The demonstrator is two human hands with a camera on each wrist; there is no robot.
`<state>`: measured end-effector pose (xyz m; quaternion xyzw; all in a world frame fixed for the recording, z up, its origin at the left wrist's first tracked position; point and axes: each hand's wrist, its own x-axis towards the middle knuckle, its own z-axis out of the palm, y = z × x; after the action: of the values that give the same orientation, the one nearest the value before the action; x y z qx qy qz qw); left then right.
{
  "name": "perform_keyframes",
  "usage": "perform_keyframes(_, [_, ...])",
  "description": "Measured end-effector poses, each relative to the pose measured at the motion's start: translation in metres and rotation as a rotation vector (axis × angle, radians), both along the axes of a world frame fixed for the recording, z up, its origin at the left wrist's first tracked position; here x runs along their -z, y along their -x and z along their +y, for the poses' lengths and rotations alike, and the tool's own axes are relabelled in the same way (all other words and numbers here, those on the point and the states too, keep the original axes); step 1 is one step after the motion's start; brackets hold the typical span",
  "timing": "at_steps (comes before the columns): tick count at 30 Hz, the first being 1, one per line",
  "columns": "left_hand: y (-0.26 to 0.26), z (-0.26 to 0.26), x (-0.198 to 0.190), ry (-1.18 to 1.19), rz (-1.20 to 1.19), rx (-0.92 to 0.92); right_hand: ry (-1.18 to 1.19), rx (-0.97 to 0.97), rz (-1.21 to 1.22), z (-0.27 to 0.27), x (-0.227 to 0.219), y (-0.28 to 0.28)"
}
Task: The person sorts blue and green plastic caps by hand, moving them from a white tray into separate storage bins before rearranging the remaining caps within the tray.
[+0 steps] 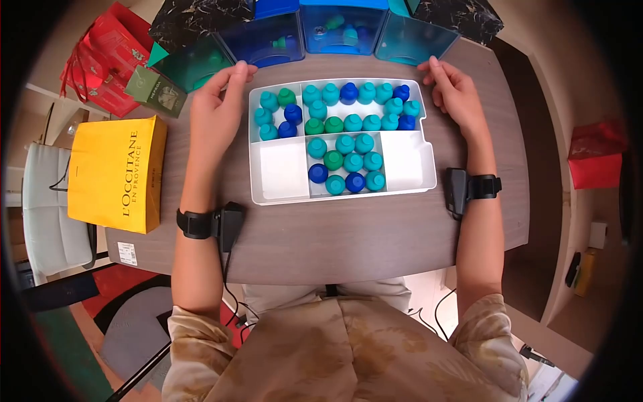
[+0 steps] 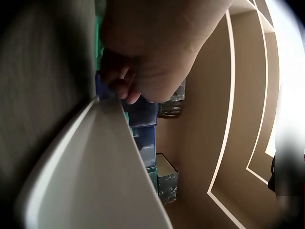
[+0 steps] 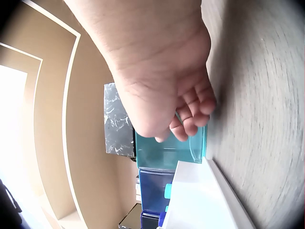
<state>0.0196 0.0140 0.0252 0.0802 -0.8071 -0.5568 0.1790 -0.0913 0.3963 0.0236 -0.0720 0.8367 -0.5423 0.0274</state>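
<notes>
A white divided tray (image 1: 278,171) lies on the table. Small bottle-shaped pieces in teal, green and dark blue (image 1: 293,114) fill its two back compartments and its front middle one; both front corner compartments are bare. To the left of the tray my left hand (image 1: 218,104) rests near its back corner, fingers loosely curled around nothing. In the left wrist view, the tray's side wall runs close beside that hand. My right hand (image 1: 457,97) lies beyond the tray's right side, fingers loosely bent, holding nothing. Its fingertips overlap a teal bin (image 3: 157,152) in the right wrist view.
Along the back stand a green bin (image 1: 191,70), a dark blue bin (image 1: 258,47) and a blue bin (image 1: 341,33), with small pieces inside. Black marbled boxes (image 1: 462,17) sit near them. A yellow paper bag (image 1: 100,174), a green box (image 1: 157,90) and a red bag (image 1: 107,63) are left.
</notes>
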Motion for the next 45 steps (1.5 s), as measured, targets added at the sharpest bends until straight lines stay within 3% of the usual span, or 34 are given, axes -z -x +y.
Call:
perform_keyframes(4, [0.009, 0.004, 0.013, -0.239, -0.131, -0.017, 0.070, -0.068, 0.111, 0.003, -0.005, -0.002])
perform_keyframes(9, [0.017, -0.002, 0.024, -0.225, -0.140, 0.042, 0.058, -0.161, 0.258, -0.007, -0.020, -0.021])
perform_keyframes(12, [0.015, -0.004, 0.024, -0.187, -0.151, 0.059, -0.108, -0.316, 0.355, -0.008, -0.034, -0.032])
perform_keyframes(16, [0.017, -0.007, 0.027, -0.164, -0.175, 0.083, -0.164, -0.363, 0.327, -0.013, -0.041, -0.043])
perform_keyframes(29, [0.015, -0.009, 0.032, -0.104, -0.171, 0.078, -0.348, -0.377, 0.572, -0.033, -0.046, -0.055])
perform_keyframes(32, [0.018, -0.011, 0.031, -0.130, -0.165, 0.084, -0.270, -0.375, 0.676, -0.031, -0.063, -0.061])
perform_keyframes(38, [0.020, -0.009, 0.032, -0.117, -0.152, 0.078, -0.167, -0.516, 0.284, -0.012, -0.084, -0.078])
perform_keyframes(45, [0.019, -0.009, 0.031, -0.107, -0.145, 0.083, -0.249, -0.577, 0.113, -0.026, -0.067, -0.081])
